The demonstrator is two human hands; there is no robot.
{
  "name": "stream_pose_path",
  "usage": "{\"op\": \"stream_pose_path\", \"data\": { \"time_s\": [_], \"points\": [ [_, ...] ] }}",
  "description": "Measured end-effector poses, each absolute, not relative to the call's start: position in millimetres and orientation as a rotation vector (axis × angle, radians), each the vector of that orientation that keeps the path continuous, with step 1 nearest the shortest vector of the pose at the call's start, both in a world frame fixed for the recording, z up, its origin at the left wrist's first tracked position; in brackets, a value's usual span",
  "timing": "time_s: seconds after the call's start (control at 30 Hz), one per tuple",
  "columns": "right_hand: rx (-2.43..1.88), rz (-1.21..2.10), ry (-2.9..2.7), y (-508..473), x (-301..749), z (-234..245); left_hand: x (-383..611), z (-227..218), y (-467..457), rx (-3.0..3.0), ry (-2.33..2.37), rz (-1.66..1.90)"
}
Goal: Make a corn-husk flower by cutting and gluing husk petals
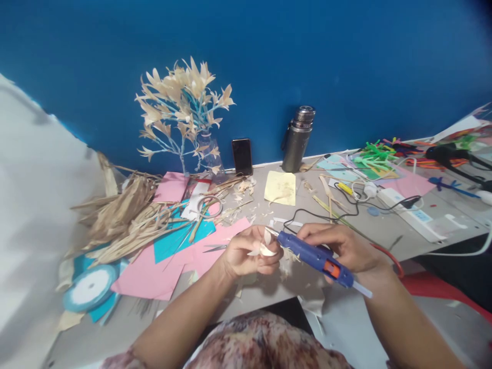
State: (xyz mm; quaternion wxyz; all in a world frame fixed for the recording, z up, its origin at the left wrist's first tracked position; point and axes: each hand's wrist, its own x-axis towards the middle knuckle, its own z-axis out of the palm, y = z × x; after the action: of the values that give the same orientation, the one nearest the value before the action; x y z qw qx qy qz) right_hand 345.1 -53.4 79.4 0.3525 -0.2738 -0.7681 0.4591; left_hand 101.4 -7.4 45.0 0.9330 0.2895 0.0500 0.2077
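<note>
My left hand [246, 252] is closed round a small pale dried-leaf flower piece [264, 248], held just above the table's front edge. My right hand [342, 246] grips a blue glue gun [315, 257] with an orange trigger; its nozzle points left and touches the flower piece. A glue stick pokes out of the gun's back end. A black cord runs from the gun area toward the back of the table.
Pink and teal paper sheets [180, 251], dried husk strips [123, 218] and a ribbon spool [90, 287] lie at left. A husk-flower tree [184, 110], phone [242, 156] and steel flask [298, 138] stand at the blue wall. A power strip [407, 212] and coloured craft bits sit right.
</note>
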Motion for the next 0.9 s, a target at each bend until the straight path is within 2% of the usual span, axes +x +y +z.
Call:
{"op": "stream_pose_path", "data": {
  "time_s": [0.27,0.37,0.47,0.63,0.9],
  "points": [
    [-0.726,1.164,-1.961,-58,353,80,102,44,-10,0.563,0.075,0.461],
    [-0.759,1.059,-1.996,-54,359,77,101,43,-10,0.56,0.082,0.463],
    [-1.058,0.812,-2.074,-38,367,66,101,43,-10,0.572,0.074,0.466],
    [-1.9,0.254,-2.328,5,378,33,99,50,-9,0.619,0.128,0.587],
    [-1.892,0.209,-2.365,28,381,9,95,59,-6,0.61,0.235,0.799]
  ]
}}
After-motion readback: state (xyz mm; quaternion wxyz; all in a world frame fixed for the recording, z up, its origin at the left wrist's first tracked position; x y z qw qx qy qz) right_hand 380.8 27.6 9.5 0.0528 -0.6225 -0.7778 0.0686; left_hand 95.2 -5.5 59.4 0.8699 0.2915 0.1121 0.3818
